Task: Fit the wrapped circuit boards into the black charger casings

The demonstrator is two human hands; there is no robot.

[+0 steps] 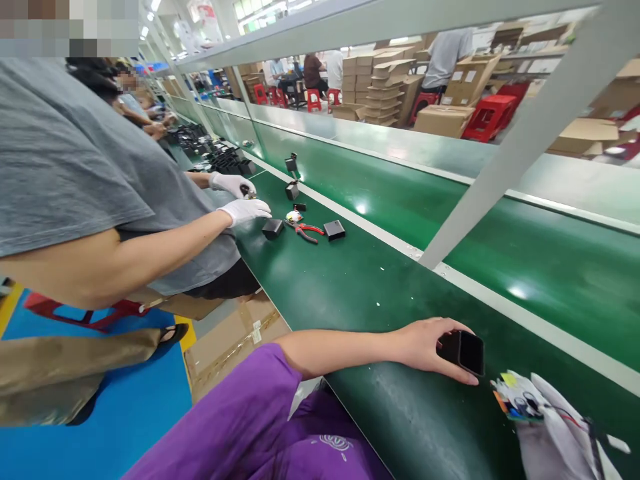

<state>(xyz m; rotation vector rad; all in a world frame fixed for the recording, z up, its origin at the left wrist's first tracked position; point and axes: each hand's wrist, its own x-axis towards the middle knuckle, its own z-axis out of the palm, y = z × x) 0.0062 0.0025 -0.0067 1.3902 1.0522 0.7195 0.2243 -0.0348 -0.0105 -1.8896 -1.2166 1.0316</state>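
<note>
My bare left hand (430,348) reaches across the green bench, thumb and fingers around a small black plastic case (471,353) with an open end. At the lower right edge is my right hand (545,440), in a loose white glove and partly cut off by the frame. It holds a circuit board (523,405) with coloured wires and small parts. The board is to the right of the black case and apart from it.
To the left, a co-worker's white-gloved hands (245,208) handle a small part. Near them lie red-handled pliers (309,231), black cases (335,231) and a small white-and-coloured part (294,217). A slanted metal post (500,160) rises from the bench's white strip.
</note>
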